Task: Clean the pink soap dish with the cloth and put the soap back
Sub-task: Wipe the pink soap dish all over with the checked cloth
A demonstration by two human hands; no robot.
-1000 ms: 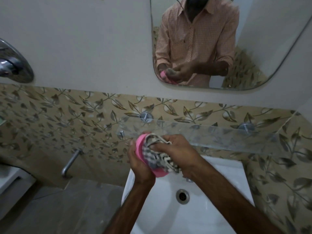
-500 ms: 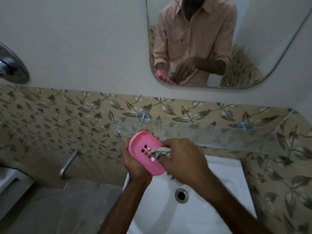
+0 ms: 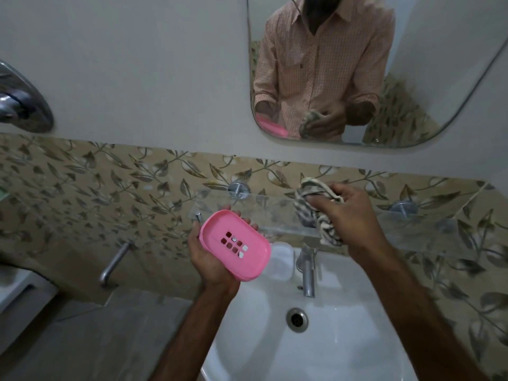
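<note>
The pink soap dish is an oval tray with small drain holes, and its inside faces me. My left hand holds it from beneath, above the left rim of the white sink. My right hand is up and to the right, closed on a bunched striped cloth that hangs over the glass shelf. The cloth and the dish are apart. A white bar of soap lies on the sink's back ledge, just right of the dish.
A chrome tap stands at the back of the sink above the drain. A mirror hangs over the shelf. A second wall tap sticks out at the left above a grey counter.
My right hand has pulled the cloth out of the dish and lifted it up and right to the shelf. The dish has tipped flatter in my left hand, its inside now bare.
</note>
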